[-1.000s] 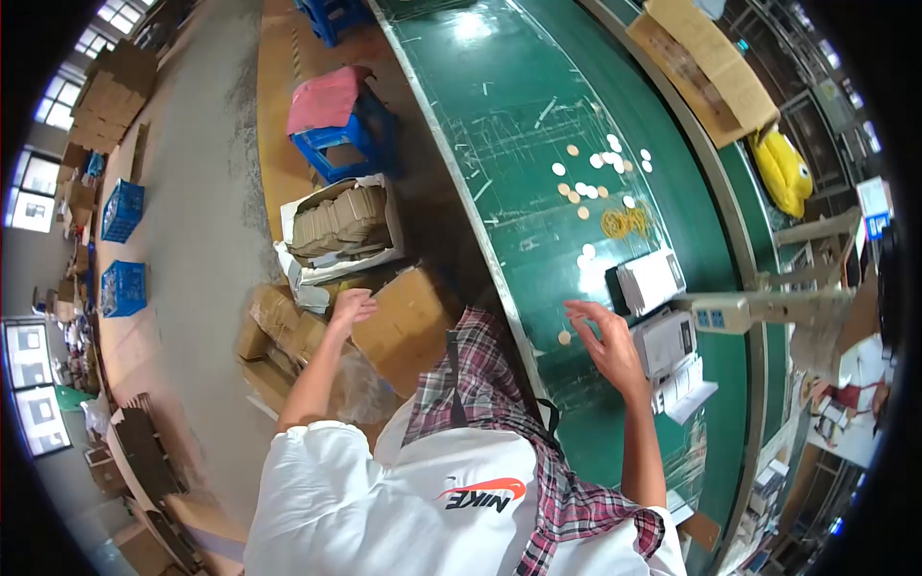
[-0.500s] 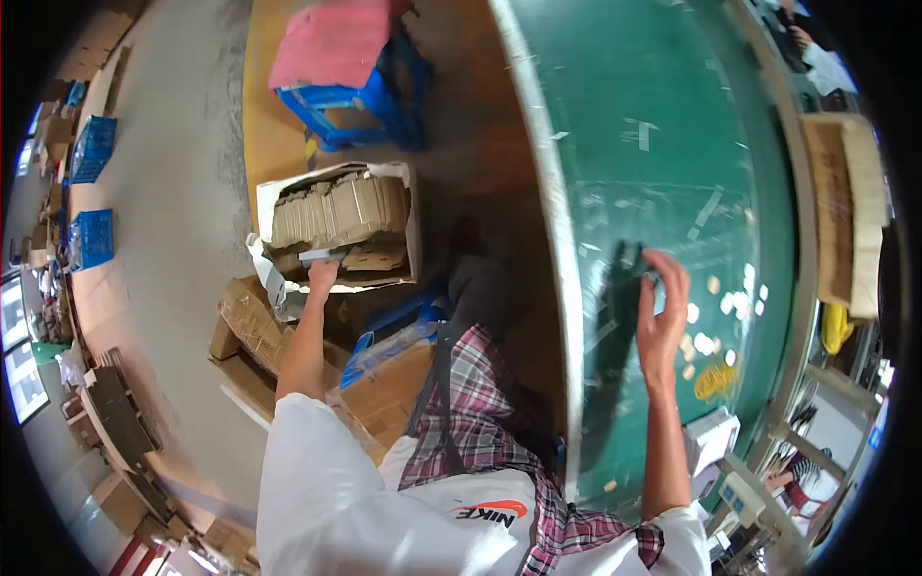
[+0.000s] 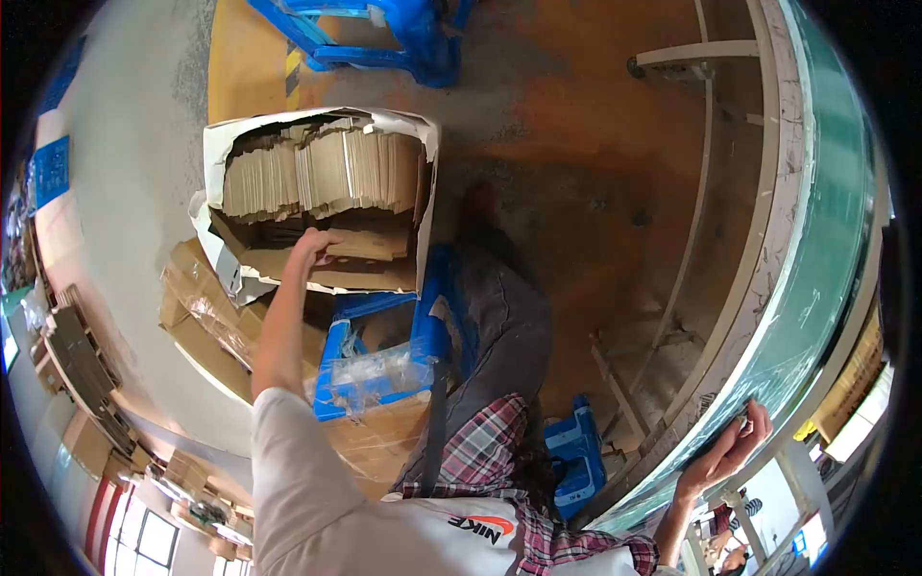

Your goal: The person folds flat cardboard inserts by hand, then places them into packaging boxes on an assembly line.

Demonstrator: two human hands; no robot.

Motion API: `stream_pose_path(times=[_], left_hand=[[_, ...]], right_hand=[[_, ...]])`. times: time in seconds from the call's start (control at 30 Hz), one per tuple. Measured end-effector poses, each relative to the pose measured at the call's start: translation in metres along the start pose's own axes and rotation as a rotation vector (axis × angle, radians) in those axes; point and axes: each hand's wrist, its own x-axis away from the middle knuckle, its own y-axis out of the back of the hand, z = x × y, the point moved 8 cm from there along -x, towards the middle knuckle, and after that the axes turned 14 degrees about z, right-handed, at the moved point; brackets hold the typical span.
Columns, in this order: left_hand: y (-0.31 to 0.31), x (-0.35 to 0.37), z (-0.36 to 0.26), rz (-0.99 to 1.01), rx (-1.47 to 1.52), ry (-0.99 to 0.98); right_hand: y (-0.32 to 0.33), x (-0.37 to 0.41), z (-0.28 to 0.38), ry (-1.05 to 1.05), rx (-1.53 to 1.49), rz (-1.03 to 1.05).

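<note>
My left hand (image 3: 312,249) reaches down into a white-edged cardboard box (image 3: 217,154). Its fingers are closed at the left end of a flat brown cardboard piece (image 3: 370,244), and their tips are partly hidden. Behind that piece, a tightly packed row of folded cardboard pieces (image 3: 327,173) stands on edge in the box. Far to the right, my right hand (image 3: 732,449) lies at the near end of the green tabletop (image 3: 816,288), its fingers loosely bent and apart, with nothing seen in them.
A blue stool (image 3: 384,43) stands beyond the box. Another blue stool (image 3: 375,384) is between the box and my legs, close to a taped carton (image 3: 379,442). An opened brown carton (image 3: 211,307) leans at the left. Metal table legs (image 3: 687,211) rise on the right.
The view has swung left and down toward the box. A pale strip at my left hand no longer shows, and that hand is now at the flat cardboard. My right hand has moved nearer the table's near end.
</note>
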Motion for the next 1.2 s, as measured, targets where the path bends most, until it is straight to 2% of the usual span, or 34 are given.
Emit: stream_pose_path(times=[0.1, 0.13, 0.17, 0.23, 0.3, 0.33, 0.37, 0.43, 0.5, 0.6, 0.63, 0.7, 0.73, 0.8, 0.83, 0.87, 0.9, 0.97, 1.0, 1.03, 1.13, 1.2], left_hand=[[0.007, 0.019, -0.001, 0.232, -0.282, 0.053], [0.010, 0.045, -0.005, 0.187, -0.370, -0.034], [0.000, 0.078, -0.006, 0.274, -0.251, -0.075], [-0.010, 0.162, -0.030, 0.244, -0.299, -0.164], [-0.016, 0.230, -0.047, 0.248, -0.278, -0.314], [-0.024, 0.269, -0.062, 0.246, -0.262, -0.390], [-0.031, 0.305, -0.077, 0.244, -0.249, -0.470], [-0.054, 0.366, -0.102, 0.312, -0.194, -0.614], [-0.087, 0.413, -0.118, 0.423, -0.234, -0.713], [-0.184, 0.495, -0.132, 0.588, -0.326, -0.836], [-0.223, 0.515, -0.124, 0.682, -0.369, -0.888], [-0.303, 0.564, -0.093, 0.841, -0.453, -0.887], [-0.337, 0.583, -0.071, 0.917, -0.476, -0.899], [-0.393, 0.612, -0.024, 1.020, -0.580, -0.915], [-0.420, 0.632, -0.001, 1.047, -0.596, -0.984], [-0.444, 0.653, 0.016, 1.060, -0.608, -1.069], [-0.465, 0.674, 0.033, 1.073, -0.610, -1.151], [-0.506, 0.737, 0.066, 0.812, -0.966, -1.522], [-0.529, 0.767, 0.086, 0.660, -1.118, -1.719], [-0.555, 0.777, 0.109, 0.749, -1.206, -1.825], [-0.618, 0.776, 0.191, 0.798, -1.578, -1.887], [-0.652, 0.750, 0.238, 0.963, -1.711, -1.708]], right_hand=[[0.003, 0.001, -0.001, -0.005, 0.056, 0.003], [0.003, 0.000, 0.000, -0.034, 0.061, 0.013], [0.004, -0.001, 0.002, -0.007, 0.106, 0.031], [0.007, -0.004, 0.013, 0.045, 0.137, 0.022], [0.010, -0.005, 0.019, 0.050, 0.077, 0.017], [0.015, -0.004, 0.026, 0.065, -0.012, -0.049], [0.017, 0.001, 0.024, 0.082, -0.042, -0.015], [0.024, 0.018, 0.038, 0.135, -0.195, 0.019], [0.020, 0.045, 0.052, 0.012, -0.662, 0.202], [0.026, 0.105, 0.068, -0.041, -1.080, 0.383], [0.033, 0.128, 0.065, -0.031, -1.160, 0.411], [0.084, 0.179, 0.052, -0.017, -1.145, 0.226], [0.099, 0.214, 0.027, -0.118, -1.257, 0.104], [0.134, 0.284, -0.015, -0.171, -1.335, -0.056], [0.152, 0.324, -0.033, -0.203, -1.373, -0.159], [0.168, 0.363, -0.050, -0.206, -1.334, -0.256], [0.174, 0.399, -0.063, -0.251, -1.457, -0.208], [0.169, 0.468, -0.112, -0.287, -1.257, -0.267], [0.179, 0.499, -0.121, -0.286, -1.274, -0.295], [0.180, 0.521, -0.127, -0.292, -1.275, -0.258], [0.174, 0.577, -0.155, -0.282, -1.283, -0.170], [0.168, 0.606, -0.176, -0.347, -1.290, -0.251]])
